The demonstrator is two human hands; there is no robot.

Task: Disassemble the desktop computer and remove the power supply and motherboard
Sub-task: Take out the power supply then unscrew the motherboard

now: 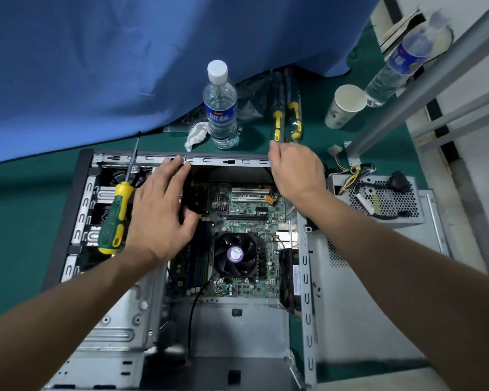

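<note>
So the PSU (378, 200) is already out, sitting on the bench just past the case's right wall with its wire bundle piled on top, which leaves the motherboard (237, 221) as the thing to get. It lies flat on the floor of the open case (181, 159), long axis running from the near edge of the bench toward the far edge, fan (235, 253) roughly mid-board. Both hands are up at the far end of it. The left hand (158, 210) is spread open with fingers fairly straight, fingertips about at the case's far rail, palm hovering over the black part at the board's far-left corner, not gripping anything I can see. The right hand (295, 170) sits at the far-right corner of the case, fingers loosely curled; can't tell if it's pinching something there. The left is nearer the board proper. The screwdriver (116, 218) rests on the drive bay just left of the left hand, so it's an easy grab for any screws left.
</note>
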